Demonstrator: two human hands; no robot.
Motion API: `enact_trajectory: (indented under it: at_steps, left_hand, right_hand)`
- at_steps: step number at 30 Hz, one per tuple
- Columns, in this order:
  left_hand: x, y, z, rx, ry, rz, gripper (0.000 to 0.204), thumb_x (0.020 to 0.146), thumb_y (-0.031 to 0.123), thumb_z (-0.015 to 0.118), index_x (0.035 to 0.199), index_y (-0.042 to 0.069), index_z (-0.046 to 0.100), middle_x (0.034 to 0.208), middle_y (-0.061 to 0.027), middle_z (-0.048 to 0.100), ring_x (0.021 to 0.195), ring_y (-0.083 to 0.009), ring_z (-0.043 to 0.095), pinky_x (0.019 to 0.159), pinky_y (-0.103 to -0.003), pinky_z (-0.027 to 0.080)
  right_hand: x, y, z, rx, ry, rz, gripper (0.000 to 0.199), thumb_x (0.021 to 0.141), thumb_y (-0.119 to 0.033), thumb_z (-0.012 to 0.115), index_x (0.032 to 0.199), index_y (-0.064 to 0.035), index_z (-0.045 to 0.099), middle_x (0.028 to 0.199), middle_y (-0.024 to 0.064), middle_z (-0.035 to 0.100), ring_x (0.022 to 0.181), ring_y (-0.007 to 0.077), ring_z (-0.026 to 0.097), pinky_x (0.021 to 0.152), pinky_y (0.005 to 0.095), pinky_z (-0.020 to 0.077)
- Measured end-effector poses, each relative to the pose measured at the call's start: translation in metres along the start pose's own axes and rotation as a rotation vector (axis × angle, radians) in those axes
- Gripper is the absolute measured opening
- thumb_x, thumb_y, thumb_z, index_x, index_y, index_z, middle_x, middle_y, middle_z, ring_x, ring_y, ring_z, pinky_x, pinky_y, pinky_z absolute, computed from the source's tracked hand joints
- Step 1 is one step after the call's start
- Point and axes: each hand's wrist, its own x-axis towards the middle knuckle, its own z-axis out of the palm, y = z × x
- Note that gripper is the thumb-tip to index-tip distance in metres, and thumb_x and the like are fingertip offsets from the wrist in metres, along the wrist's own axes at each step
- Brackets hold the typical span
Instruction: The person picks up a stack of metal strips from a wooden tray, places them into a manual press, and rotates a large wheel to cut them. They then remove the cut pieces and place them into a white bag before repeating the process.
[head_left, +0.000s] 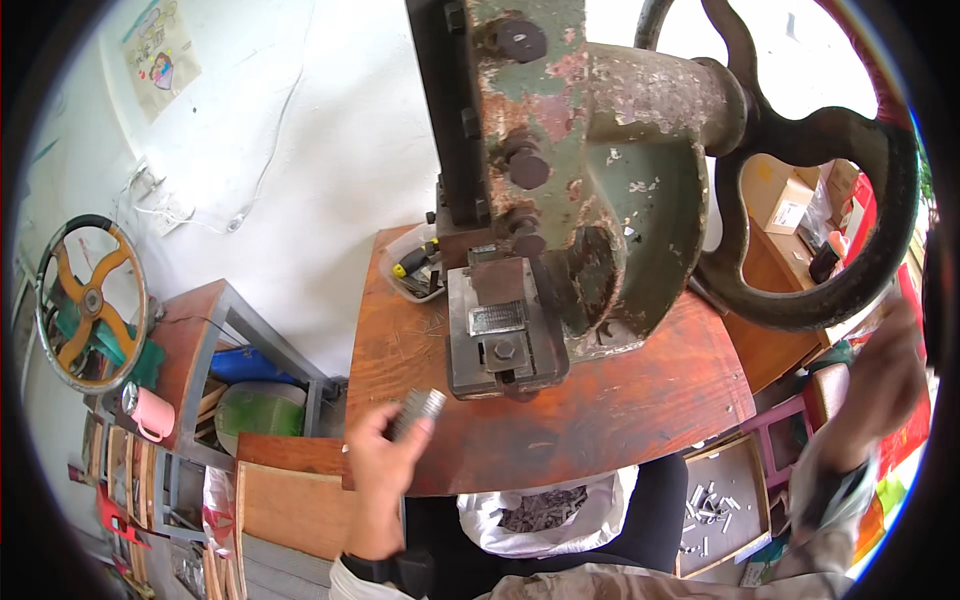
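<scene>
My left hand (385,445) is closed around a small ridged silvery metal piece (418,407), held over the left part of the wooden table near the press. A green, paint-chipped hand press (540,110) rises from the table. Under its ram lies a metal die block (505,345), with a ridged silvery piece (497,319) on it. My right hand (890,350) is at the far right, beside the lower rim of the press's large dark handwheel (825,305). It is smeared by motion, so its fingers and any contact with the rim cannot be made out.
On the wooden table (620,400), a plastic tub (405,265) of tools stands behind the die. A white sack (480,520) of small metal pieces sits at my lap. To its right is a wooden tray (755,475) with loose pieces; leftward, a side table holds a pink mug (150,412).
</scene>
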Motion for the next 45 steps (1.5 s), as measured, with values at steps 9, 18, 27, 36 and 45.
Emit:
enact_trajectory:
  at_steps: [9, 18, 27, 36, 45]
  left_hand:
    - [-0.044, 0.004, 0.065, 0.350, -0.236, 0.445, 0.063, 0.061, 0.021, 0.083, 0.113, -0.002, 0.056, 0.100, -0.0162, 0.060, 0.090, -0.0335, 0.055, 0.079, -0.043, 0.045]
    - [-0.045, 0.003, 0.060, 0.329, -0.256, 0.372, 0.077, 0.055, 0.018, 0.087, 0.122, 0.002, 0.051, 0.100, -0.0150, 0.059, 0.092, -0.0334, 0.056, 0.081, -0.041, 0.047]
    - [-0.039, 0.007, 0.086, 0.541, -0.204, 0.622, 0.042, 0.069, 0.025, 0.076, 0.096, 0.001, 0.055, 0.085, -0.0141, 0.053, 0.082, -0.0337, 0.054, 0.071, -0.042, 0.047]
    - [-0.096, 0.006, 0.021, -1.563, -0.486, -0.738, 0.044, 0.090, 0.033, 0.057, 0.110, -0.006, 0.057, 0.087, -0.0139, 0.061, 0.065, -0.0203, 0.052, 0.059, -0.029, 0.039]
    - [-0.154, -0.110, 0.039, 0.459, -0.347, -0.065, 0.034, 0.085, 0.024, 0.067, 0.107, -0.002, 0.063, 0.090, -0.0196, 0.066, 0.086, -0.0280, 0.065, 0.079, -0.035, 0.050]
  right_hand:
    - [-0.171, -0.067, 0.170, 0.135, -1.047, -0.197, 0.069, 0.064, -0.052, 0.070, 0.126, -0.0236, 0.057, 0.130, 0.0112, 0.047, 0.118, 0.0329, 0.043, 0.090, 0.0484, 0.0380]
    - [-0.177, -0.043, 0.178, 0.072, -1.014, -0.120, 0.058, 0.072, -0.043, 0.069, 0.125, -0.0216, 0.060, 0.134, 0.0127, 0.047, 0.121, 0.0370, 0.042, 0.100, 0.0511, 0.0340]
    - [-0.185, -0.028, 0.170, 0.363, -0.793, 0.158, 0.052, 0.075, -0.032, 0.073, 0.117, -0.0059, 0.061, 0.122, 0.0171, 0.055, 0.113, 0.0406, 0.048, 0.096, 0.0483, 0.0420]
    - [-0.183, -0.021, 0.166, 0.346, -0.758, 0.147, 0.040, 0.069, -0.020, 0.077, 0.104, -0.0045, 0.065, 0.111, 0.0156, 0.059, 0.107, 0.0392, 0.050, 0.092, 0.0463, 0.0448]
    - [-0.181, -0.030, 0.168, 0.315, -0.766, 0.121, 0.035, 0.065, -0.011, 0.076, 0.098, -0.0028, 0.066, 0.108, 0.0155, 0.059, 0.103, 0.0375, 0.052, 0.090, 0.0451, 0.0451]
